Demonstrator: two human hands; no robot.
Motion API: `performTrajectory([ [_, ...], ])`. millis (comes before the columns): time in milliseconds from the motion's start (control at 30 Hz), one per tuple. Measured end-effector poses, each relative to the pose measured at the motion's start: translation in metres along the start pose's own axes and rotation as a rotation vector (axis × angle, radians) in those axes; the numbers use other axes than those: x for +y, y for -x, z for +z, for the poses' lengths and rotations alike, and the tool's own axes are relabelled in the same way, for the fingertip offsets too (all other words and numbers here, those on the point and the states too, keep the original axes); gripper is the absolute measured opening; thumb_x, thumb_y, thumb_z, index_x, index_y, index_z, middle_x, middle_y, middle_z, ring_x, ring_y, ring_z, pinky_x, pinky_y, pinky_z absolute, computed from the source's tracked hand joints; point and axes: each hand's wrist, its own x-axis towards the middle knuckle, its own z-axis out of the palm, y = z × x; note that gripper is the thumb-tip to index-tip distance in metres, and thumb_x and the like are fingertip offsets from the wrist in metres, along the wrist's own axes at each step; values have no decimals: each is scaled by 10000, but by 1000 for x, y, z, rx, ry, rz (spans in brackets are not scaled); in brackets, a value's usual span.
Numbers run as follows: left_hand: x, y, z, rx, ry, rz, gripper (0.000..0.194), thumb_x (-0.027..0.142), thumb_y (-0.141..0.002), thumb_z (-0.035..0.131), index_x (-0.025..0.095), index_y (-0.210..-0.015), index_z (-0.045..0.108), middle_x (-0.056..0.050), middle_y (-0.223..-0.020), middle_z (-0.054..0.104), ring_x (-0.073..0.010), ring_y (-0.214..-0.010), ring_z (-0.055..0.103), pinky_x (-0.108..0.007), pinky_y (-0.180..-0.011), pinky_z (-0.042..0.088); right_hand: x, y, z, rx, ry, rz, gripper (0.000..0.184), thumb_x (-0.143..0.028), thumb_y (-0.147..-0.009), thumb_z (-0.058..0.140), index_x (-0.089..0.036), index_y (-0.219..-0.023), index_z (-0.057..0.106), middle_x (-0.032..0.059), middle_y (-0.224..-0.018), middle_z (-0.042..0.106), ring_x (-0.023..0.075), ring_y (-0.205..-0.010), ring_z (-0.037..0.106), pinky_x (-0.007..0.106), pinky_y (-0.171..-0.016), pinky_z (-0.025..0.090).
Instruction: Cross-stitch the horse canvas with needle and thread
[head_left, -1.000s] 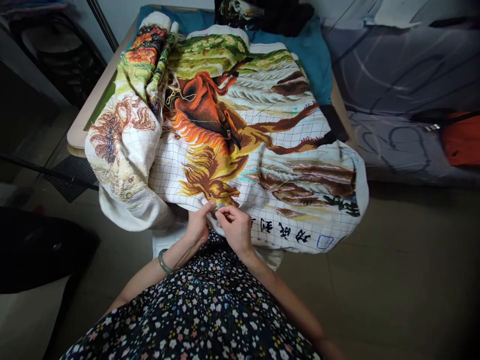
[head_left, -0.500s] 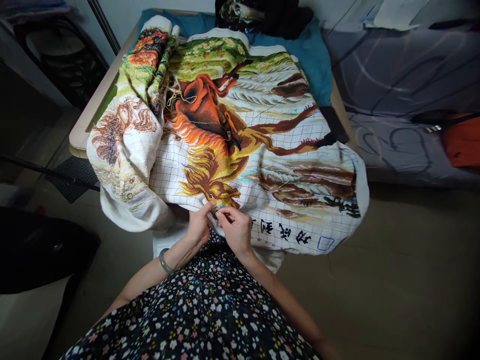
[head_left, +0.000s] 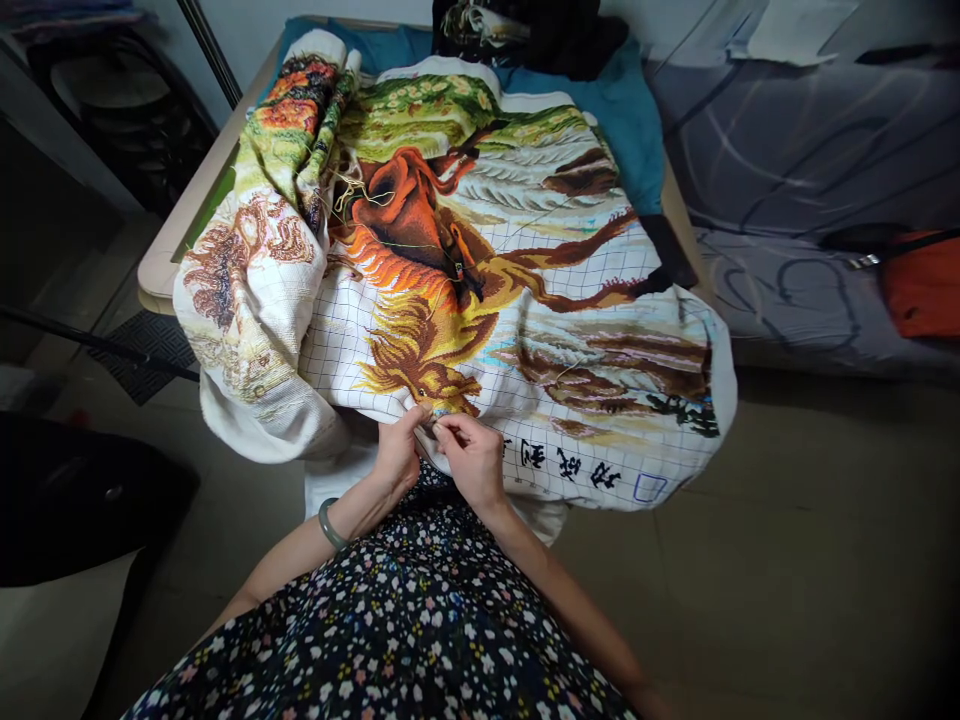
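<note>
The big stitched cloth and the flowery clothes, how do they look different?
The stitched cloth has a white background with a big horse, but the flowery clothes are dark with lots of little flowers. The stitched cloth is spread over a table, while the flowery clothes are worn by the person. Both are colourful fabric.

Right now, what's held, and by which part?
Left hand grips the embroidered cloth at its near edge, by the horse's head. Right hand pinches alongside; what, if anything, it holds is too small to tell.

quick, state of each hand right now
Left hand: closed, holding the edge of the embroidered cloth.
Right hand: closed in a pinch beside it; anything pinched is too small to tell.
</note>
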Motion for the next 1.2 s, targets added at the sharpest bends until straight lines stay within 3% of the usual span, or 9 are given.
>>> performTrajectory([
  [100,0,0,1,4,-3,9,505,164,-542,766,200,-1029,635,14,-822,684,-124,-715,591,-266,-766,467,-1,-1,0,4,-8,22,144,-265,-824,594,-190,-740,682,33,-685,683,157,-587,623,252,-548,503],
  [267,1,1,0,-4,-17,12,509,173,-552,772,206,-1046,653,-6,-883,709,-133,-749,605,-270,-776,478,-3,-2,3,18,-112,182,148,-317,-800,630,-189,-743,678,5,-583,651,148,-484,598,251,-480,484],
  [467,1,5,-2,-29,7,-33,571,208,-559,825,197,-1107,666,-43,-1004,735,-197,-925,668,-342,-907,487,-6,-4,4,47,-213,281,206,-382,-761,690,-192,-776,612,-1,-604,655,145,-451,601,245,-425,479],
  [633,2,9,-5,-59,71,-83,643,194,-562,848,203,-1176,656,-66,-1091,740,-252,-1111,653,-402,-1025,451,-7,-15,-13,102,4,73,233,-366,-820,666,-197,-975,631,4,-725,647,144,-581,595,275,-583,507],
  [733,2,9,-6,-87,74,-69,690,174,-557,851,204,-1214,642,-71,-1121,738,-263,-1193,622,-417,-1078,417,-7,-27,-25,-24,204,-52,114,-291,-812,646,-192,-865,668,22,-756,628,158,-669,576,292,-663,475],
  [833,1,8,-7,-90,66,-58,713,158,-549,854,200,-1227,636,-76,-1148,732,-269,-1206,617,-426,-1099,403,-8,-39,-30,-161,219,-79,137,-263,-834,582,-191,-724,620,22,-720,622,159,-671,563,285,-654,442],
  [1033,3,7,-8,-154,44,-18,678,134,-562,851,209,-1202,640,-69,-1172,722,-251,-1192,624,-402,-1104,405,-24,-63,-23,-167,284,-105,140,-267,-866,541,-206,-746,578,11,-683,622,154,-633,541,270,-615,408],
  [1200,7,8,-6,-163,33,26,648,123,-563,851,224,-1168,643,-48,-1118,726,-228,-1150,641,-369,-1082,419,-44,-57,-19,-227,307,-186,132,-232,-878,540,-208,-756,582,17,-713,633,152,-653,546,268,-645,422],
])
